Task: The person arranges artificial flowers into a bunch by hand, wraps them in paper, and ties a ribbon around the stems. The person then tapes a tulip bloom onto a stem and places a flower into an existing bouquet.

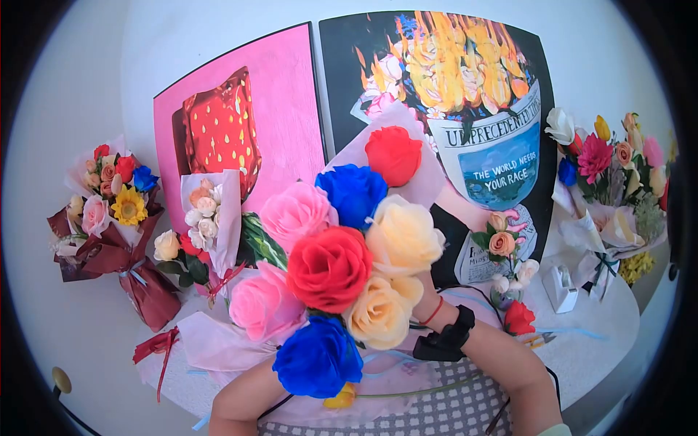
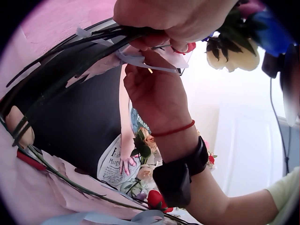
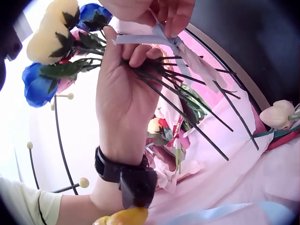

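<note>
In the right wrist view my left hand (image 3: 124, 93) grips a bundle of dark green stems (image 3: 199, 105). On these stems is a bouquet of artificial roses (image 1: 331, 269) in red, blue, pink and cream. The blooms hide most of both hands in the head view. My right hand (image 3: 161, 14) pinches a pale blue ribbon (image 3: 136, 40) at the stems, close above the left fingers. Seen from the left wrist, the ribbon (image 2: 150, 64) crosses the stems, and the right hand (image 2: 159, 93) is just beside the left hand (image 2: 176, 18).
Wrapped bouquets stand at the left (image 1: 149, 276) and right (image 1: 618, 218). Pink wrapping paper (image 1: 211, 341) lies across the table. A white tape dispenser (image 1: 560, 288), a red rose (image 1: 519, 318) and pliers (image 1: 539, 339) lie at the right. Two paintings (image 1: 287, 102) lean at the back.
</note>
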A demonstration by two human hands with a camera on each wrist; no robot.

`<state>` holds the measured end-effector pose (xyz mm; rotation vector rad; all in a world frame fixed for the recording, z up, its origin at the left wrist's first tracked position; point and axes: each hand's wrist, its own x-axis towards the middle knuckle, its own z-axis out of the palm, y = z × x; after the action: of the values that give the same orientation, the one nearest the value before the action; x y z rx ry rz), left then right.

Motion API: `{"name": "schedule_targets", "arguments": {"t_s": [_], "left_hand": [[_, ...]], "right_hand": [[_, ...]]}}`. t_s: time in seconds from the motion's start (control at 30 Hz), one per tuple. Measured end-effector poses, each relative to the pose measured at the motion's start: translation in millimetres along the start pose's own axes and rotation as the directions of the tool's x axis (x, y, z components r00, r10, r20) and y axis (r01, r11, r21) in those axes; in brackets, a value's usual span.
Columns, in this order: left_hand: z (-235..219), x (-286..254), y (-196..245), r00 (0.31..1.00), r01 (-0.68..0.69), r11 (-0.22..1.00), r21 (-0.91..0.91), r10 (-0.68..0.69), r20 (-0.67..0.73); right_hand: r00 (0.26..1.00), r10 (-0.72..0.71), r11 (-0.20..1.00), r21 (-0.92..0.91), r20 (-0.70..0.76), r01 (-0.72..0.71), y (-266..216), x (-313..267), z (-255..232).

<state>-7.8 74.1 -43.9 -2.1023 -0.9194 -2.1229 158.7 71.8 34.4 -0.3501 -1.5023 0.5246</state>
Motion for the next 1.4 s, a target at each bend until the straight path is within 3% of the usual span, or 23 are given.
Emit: {"name": "schedule_targets", "arguments": {"t_s": [0.03,0.07,0.13,0.2,0.23,0.27,0.3,0.37,0.4,0.47,0.57,0.7,0.73,0.8,0.87,0.9,0.93,1.0,1.03,1.2,1.27,1.4], "left_hand": [[-5,-9,0,1.0,0.006,1.0,-0.024,-0.006,0.007],[1,-13,4,1.0,0.013,0.999,-0.048,-0.012,0.016],[4,-9,8,0.999,0.03,0.995,-0.099,-0.027,0.039],[-4,-11,10,0.997,0.049,0.988,-0.147,-0.04,0.061],[-11,-10,7,0.996,0.058,0.984,-0.169,-0.047,0.072],[-16,-15,7,0.995,0.068,0.979,-0.19,-0.054,0.082],[-20,-13,7,0.994,0.078,0.974,-0.211,-0.06,0.092],[-33,-9,6,0.991,0.097,0.963,-0.252,-0.071,0.111],[-39,-8,6,0.99,0.106,0.956,-0.273,-0.075,0.12],[-41,0,7,0.986,0.124,0.941,-0.315,-0.083,0.141],[-48,-8,10,0.98,0.157,0.914,-0.373,-0.097,0.175],[-50,-2,15,0.968,0.209,0.869,-0.449,-0.118,0.222],[9,41,35,0.965,0.222,0.855,-0.469,-0.122,0.234],[10,43,45,0.96,0.238,0.838,-0.49,-0.126,0.25],[11,48,64,0.914,0.395,0.862,-0.317,-0.334,0.23],[7,51,59,0.933,0.316,0.908,-0.274,-0.245,0.263],[10,47,47,0.932,0.317,0.908,-0.274,-0.246,0.264],[17,34,20,0.941,0.338,0.931,-0.14,-0.339,0.024],[9,49,61,0.898,0.439,0.847,-0.3,-0.403,0.177],[2,67,80,0.873,0.469,0.684,-0.559,-0.453,0.178],[1,71,88,0.835,0.512,0.655,-0.556,-0.531,0.143],[0,67,78,0.817,0.552,0.648,-0.525,-0.547,0.184]], "right_hand": [[0.991,0.092,0.995,-0.042,0.098,-0.088,0,-2,-9],[0.991,0.092,0.995,-0.043,0.097,-0.088,1,-4,-12],[0.958,0.235,0.934,0.235,0.167,-0.27,-5,-3,-13],[0.955,0.227,0.937,0.224,0.189,-0.267,-15,-5,-17],[0.983,0.063,0.998,-0.031,0.174,-0.058,-13,-5,-16],[0.974,-0.102,0.947,-0.281,0.203,0.158,-11,-6,-15],[0.974,-0.1,0.947,-0.28,0.203,0.156,-9,-8,-14],[0.99,0.135,0.989,0.051,0.027,-0.137,-5,-11,-9],[0.99,0.136,0.989,0.052,0.027,-0.137,-6,-11,-8],[0.997,-0.078,0.989,-0.128,-0.026,0.074,-9,-11,-7],[0.998,0.033,0.991,-0.127,-0.044,-0.038,-1,-11,-5],[0.996,0.043,0.986,-0.159,-0.072,-0.054,1,-13,-5],[0.996,0.046,0.985,-0.161,-0.073,-0.058,-4,-14,-4],[0.997,0.075,0.969,-0.233,-0.023,-0.078,-18,-15,-3],[0.998,0.057,0.965,-0.257,-0.015,-0.059,-26,-14,-2],[0.999,0.052,0.96,-0.274,-0.006,-0.052,-28,-14,-1],[0.999,0.047,0.956,-0.289,0.002,-0.045,-30,-14,0],[0.999,0.042,0.951,-0.307,0.004,-0.039,-32,-13,0],[0.999,0.035,0.945,-0.326,0.007,-0.031,-33,-12,0],[0.998,-0.035,0.923,-0.385,-0.057,0.011,-22,-8,2],[0.996,-0.068,0.914,-0.404,-0.053,0.041,-21,-9,6],[1.0,-0.009,0.944,-0.329,0.003,0.009,-28,-8,18]]}}
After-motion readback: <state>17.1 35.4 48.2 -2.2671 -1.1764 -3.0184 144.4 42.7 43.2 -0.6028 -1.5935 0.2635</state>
